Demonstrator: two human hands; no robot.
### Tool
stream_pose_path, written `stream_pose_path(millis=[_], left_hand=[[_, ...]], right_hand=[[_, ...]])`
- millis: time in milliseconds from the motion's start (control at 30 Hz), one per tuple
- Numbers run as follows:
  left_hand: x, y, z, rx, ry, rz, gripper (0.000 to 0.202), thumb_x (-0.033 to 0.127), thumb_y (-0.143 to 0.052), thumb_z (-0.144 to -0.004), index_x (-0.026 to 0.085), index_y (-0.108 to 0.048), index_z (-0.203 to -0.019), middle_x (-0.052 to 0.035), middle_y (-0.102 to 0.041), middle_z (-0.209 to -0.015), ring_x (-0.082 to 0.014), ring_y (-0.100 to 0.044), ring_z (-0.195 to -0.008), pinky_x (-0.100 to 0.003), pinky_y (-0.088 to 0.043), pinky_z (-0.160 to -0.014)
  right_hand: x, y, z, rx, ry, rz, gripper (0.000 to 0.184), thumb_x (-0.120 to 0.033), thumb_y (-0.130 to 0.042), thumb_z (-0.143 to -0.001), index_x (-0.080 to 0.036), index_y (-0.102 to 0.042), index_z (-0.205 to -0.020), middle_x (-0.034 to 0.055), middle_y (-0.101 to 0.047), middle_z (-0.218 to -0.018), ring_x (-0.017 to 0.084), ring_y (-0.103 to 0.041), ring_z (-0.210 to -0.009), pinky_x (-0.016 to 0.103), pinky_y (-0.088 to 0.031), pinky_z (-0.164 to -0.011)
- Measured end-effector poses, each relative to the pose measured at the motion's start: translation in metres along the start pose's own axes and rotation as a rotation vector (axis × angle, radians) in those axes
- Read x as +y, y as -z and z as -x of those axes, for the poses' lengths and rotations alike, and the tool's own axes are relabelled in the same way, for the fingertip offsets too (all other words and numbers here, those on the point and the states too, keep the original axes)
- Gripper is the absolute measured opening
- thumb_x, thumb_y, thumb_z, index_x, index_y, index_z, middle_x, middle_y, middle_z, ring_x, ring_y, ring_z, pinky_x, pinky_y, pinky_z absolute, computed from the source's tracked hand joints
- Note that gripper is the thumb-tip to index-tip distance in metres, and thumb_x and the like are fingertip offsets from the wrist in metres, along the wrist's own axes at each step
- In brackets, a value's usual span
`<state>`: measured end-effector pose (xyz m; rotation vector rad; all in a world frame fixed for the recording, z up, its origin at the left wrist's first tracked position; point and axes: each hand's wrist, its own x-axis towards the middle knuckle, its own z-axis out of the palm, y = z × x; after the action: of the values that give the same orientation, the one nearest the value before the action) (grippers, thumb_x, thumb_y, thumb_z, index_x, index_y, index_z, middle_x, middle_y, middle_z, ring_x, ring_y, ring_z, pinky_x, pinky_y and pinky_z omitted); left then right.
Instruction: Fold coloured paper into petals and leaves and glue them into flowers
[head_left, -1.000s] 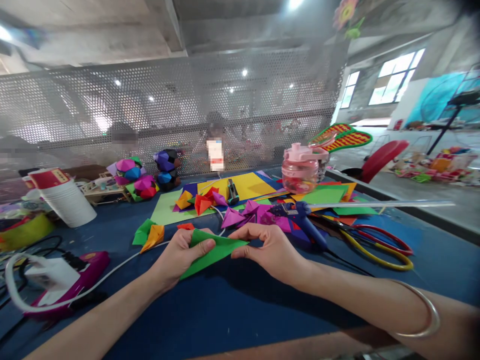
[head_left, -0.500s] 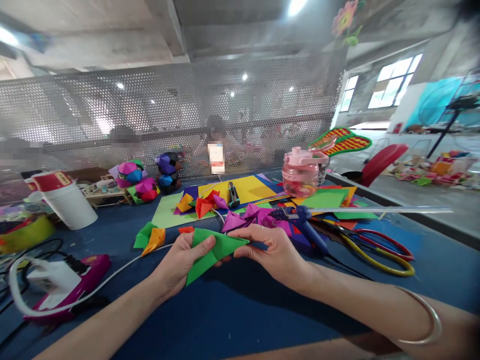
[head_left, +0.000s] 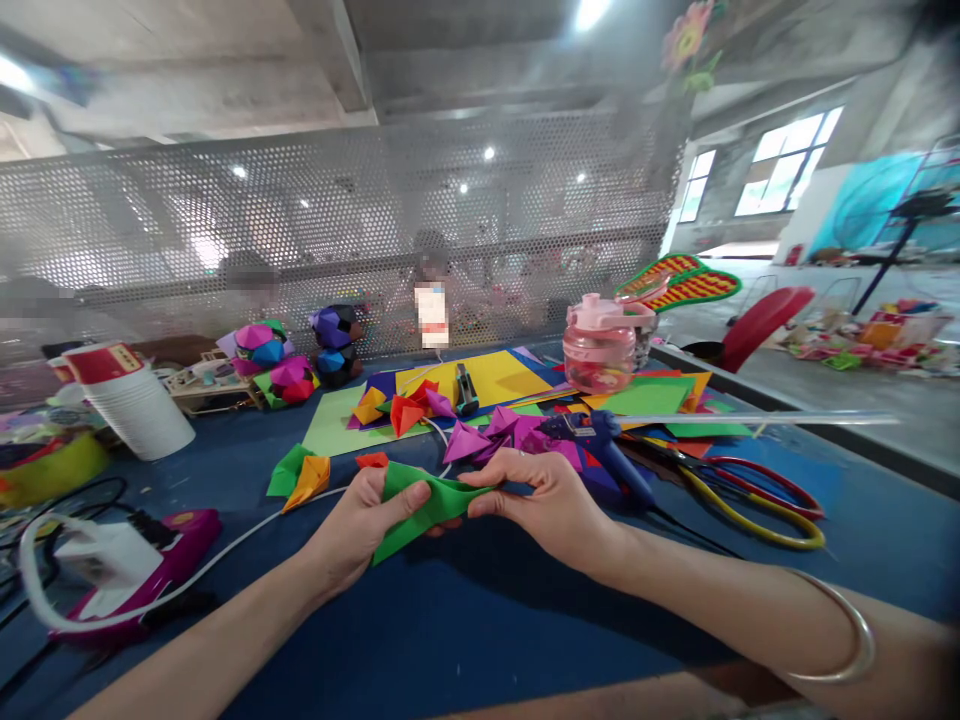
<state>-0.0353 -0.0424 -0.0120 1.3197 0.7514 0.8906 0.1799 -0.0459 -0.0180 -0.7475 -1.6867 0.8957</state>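
A folded piece of green paper (head_left: 409,515) is held in the air above the blue table, between both hands. My left hand (head_left: 369,520) grips its left part, thumb pressed flat on the front and fingers behind it. At the paper's pointed right end, my right hand (head_left: 536,500) pinches the tip between thumb and fingers. The paper bends upward near that tip. Just behind the hands lie purple folded paper pieces (head_left: 502,435) and a red-orange folded piece (head_left: 409,410). A green and an orange folded piece (head_left: 309,483) rest to the left.
A blue glue gun (head_left: 622,465) and scissors (head_left: 757,500) lie at the right. Behind them stands a pink bottle (head_left: 598,345). A box cutter (head_left: 466,390) lies on yellow paper (head_left: 510,375). Paper cups (head_left: 142,405) and a purple power strip (head_left: 180,545) with cables occupy the left.
My right hand's pinch has shifted slightly, and the paper's right point now curls and narrows between the fingers. My left hand keeps its hold.
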Motion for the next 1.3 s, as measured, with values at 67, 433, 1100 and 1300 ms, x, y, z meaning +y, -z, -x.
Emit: stream_pose_path(millis=[67,433,1100,1300], left_hand=[[-0.001,0.0,0.0,-0.003,-0.021,-0.008,0.027,0.037,-0.071,-0.081,0.012,-0.077,-0.091,-0.0102,-0.076,-0.08,-0.0163,-0.07,-0.071,-0.022,-0.056,-0.068],[-0.002,-0.006,0.0,0.112,-0.013,-0.047,0.03,0.04,-0.073,-0.078,0.011,-0.076,-0.085,-0.0098,-0.076,-0.08,-0.0202,-0.071,-0.076,-0.026,-0.058,-0.07],[0.005,-0.014,0.0,0.142,0.076,-0.064,0.035,0.042,-0.074,-0.076,0.01,-0.074,-0.09,-0.0118,-0.076,-0.083,-0.0211,-0.073,-0.075,-0.025,-0.057,-0.065],[0.005,-0.017,0.003,0.148,0.097,-0.185,0.031,0.03,-0.085,-0.061,0.011,-0.075,-0.083,-0.0072,-0.076,-0.072,-0.0159,-0.069,-0.062,-0.021,-0.054,-0.059]], right_hand=[[-0.002,-0.001,0.0,0.002,-0.043,-0.01,0.017,-0.019,-0.08,-0.069,-0.022,-0.078,-0.086,-0.0004,-0.074,-0.081,0.015,-0.068,-0.077,0.025,-0.055,-0.075],[-0.006,-0.001,-0.004,0.017,-0.157,0.022,0.007,-0.024,-0.075,-0.073,-0.018,-0.074,-0.076,0.0003,-0.074,-0.075,0.015,-0.065,-0.072,0.025,-0.049,-0.07],[0.0,-0.002,-0.002,-0.026,-0.26,0.197,0.023,-0.036,-0.063,-0.082,-0.017,-0.054,-0.072,-0.0023,-0.054,-0.064,0.01,-0.043,-0.057,0.024,-0.031,-0.051],[-0.007,-0.003,0.003,-0.041,-0.22,0.221,0.021,-0.034,-0.062,-0.083,-0.017,-0.053,-0.073,-0.0014,-0.053,-0.067,0.011,-0.044,-0.062,0.025,-0.032,-0.054]])
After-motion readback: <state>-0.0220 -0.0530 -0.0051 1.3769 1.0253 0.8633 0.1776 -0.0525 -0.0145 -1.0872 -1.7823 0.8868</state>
